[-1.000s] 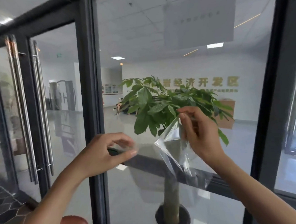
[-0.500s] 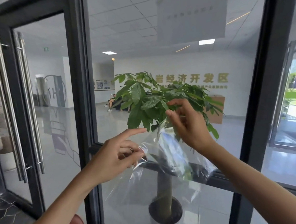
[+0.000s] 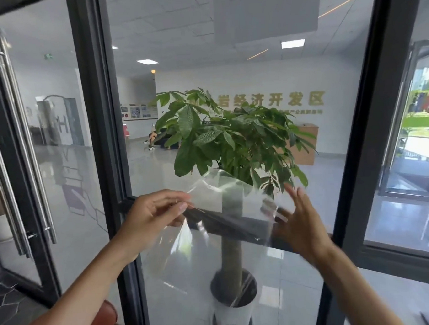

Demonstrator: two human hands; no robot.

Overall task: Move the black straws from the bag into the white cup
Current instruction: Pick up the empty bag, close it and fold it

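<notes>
A clear plastic bag [image 3: 226, 211] is being held up in the air in front of a glass wall [image 3: 228, 74], with a dark bundle of black straws [image 3: 226, 222] lying roughly level inside it. One top edge of the bag is being pinched between the thumb and fingers of the left hand [image 3: 153, 216], which are closed together on the film. The right hand [image 3: 298, 221] is being held spread, fingers apart and blurred, at the bag's right edge (whether it is touching the film cannot be told). The loose lower part of the bag is hanging free below the left hand. Beyond the glass, a potted plant [image 3: 232, 141] is standing on a wide, bare lobby floor. A dark door frame [image 3: 94, 119] is running upright just behind the left hand. The white cup is out of sight.
</notes>
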